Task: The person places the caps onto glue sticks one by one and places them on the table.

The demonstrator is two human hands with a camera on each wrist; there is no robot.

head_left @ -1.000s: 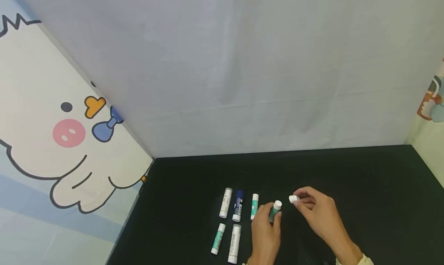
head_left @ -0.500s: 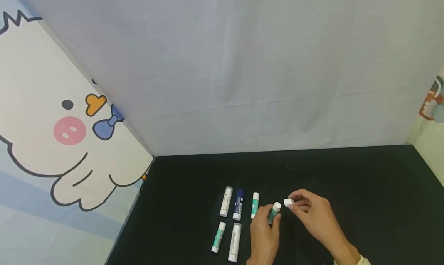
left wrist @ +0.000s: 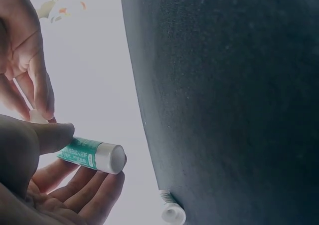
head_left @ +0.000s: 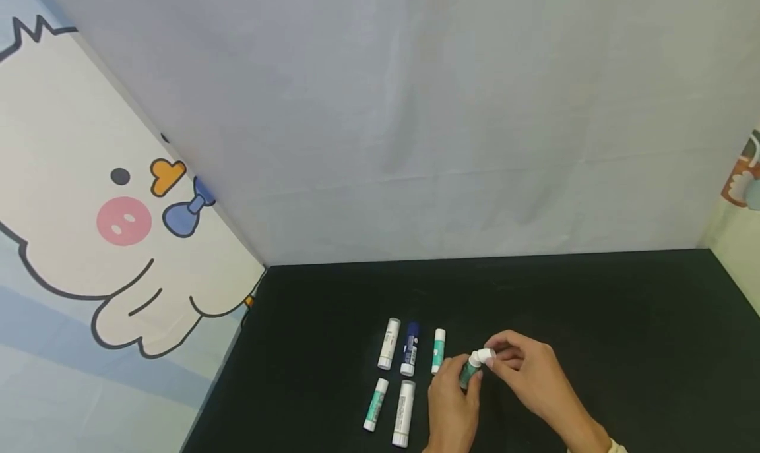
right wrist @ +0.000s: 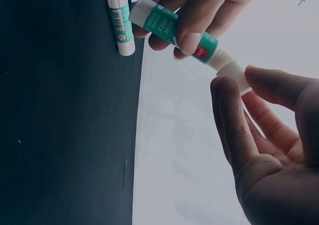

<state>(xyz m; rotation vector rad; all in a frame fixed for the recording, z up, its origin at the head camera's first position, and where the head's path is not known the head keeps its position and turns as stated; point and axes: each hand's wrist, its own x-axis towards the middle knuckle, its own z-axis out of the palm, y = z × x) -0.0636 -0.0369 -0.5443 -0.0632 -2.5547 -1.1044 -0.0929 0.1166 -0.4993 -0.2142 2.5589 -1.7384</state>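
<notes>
My left hand holds a green and white glue stick between thumb and fingers, above the table. Its label reads "GLUE STICK" in the right wrist view. The thumb and fingers of my right hand pinch a small white cap. That cap meets the white uncovered end of the glue stick at a slight angle; whether it sits over the end or only touches it, I cannot tell. In the left wrist view the glue stick's white base points toward the table, while the cap end is mostly hidden behind the left thumb.
Several glue sticks lie left of my hands on the black table: a white one, a dark blue one, a green one, another green one and a larger white one. A pale curtain hangs behind.
My right hand has moved left and slightly down with the cap, from a gap away to contact with the glue stick's end. My left hand keeps its hold almost in place.
</notes>
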